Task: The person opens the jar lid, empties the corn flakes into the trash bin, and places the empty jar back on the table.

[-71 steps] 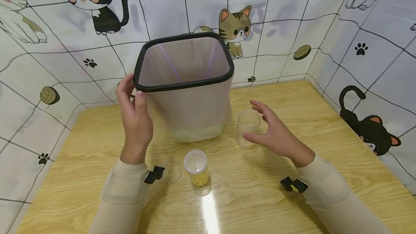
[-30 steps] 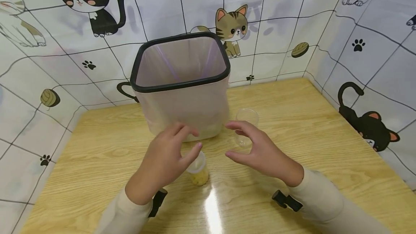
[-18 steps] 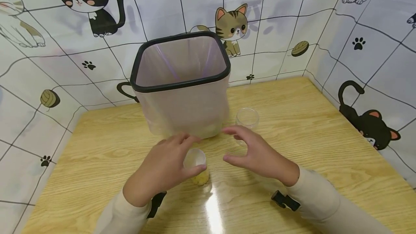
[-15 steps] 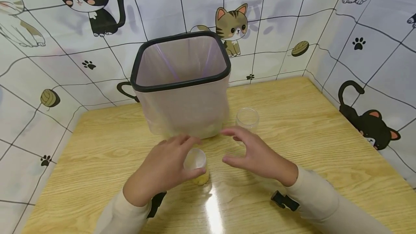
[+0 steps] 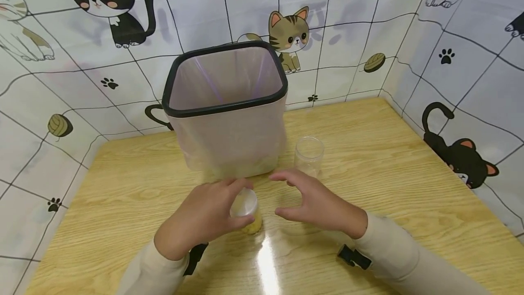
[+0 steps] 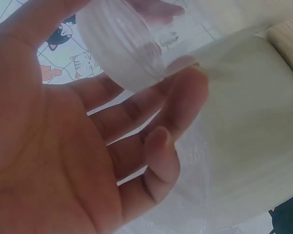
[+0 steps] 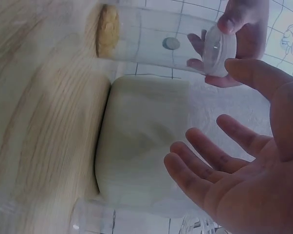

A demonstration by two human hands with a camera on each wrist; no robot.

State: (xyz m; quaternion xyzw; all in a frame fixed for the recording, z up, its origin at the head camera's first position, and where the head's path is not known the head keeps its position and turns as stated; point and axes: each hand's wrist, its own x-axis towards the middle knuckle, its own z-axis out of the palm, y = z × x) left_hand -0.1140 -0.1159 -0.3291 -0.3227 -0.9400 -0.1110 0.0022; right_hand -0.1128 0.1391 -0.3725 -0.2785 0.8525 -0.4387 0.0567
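In the head view my left hand (image 5: 204, 215) curls round the white screw lid (image 5: 245, 200) of a clear plastic jar, which stands upright on the table. Small yellow pieces (image 5: 253, 226) lie in the jar's bottom. From the right wrist view, the left thumb lies on one side of the lid (image 7: 219, 48) and fingers on the other. My right hand (image 5: 323, 206) hovers to the jar's right, thumb and fingers spread apart, holding nothing. Just beyond it stands an empty clear jar (image 5: 309, 149) with no lid, its lower part hidden by that hand.
Behind the hands stands a large waste bin (image 5: 233, 138) with a black rim (image 5: 225, 109) and a pale plastic liner. It is close to the cat-print wall covering (image 5: 344, 49). The wood-grain table (image 5: 360, 149) meets that covering at the back and right.
My left hand has left the bin's rim and come down to the lidded jar, its fingers closing about the lid. The right hand has drawn back from the empty jar toward the lidded one.
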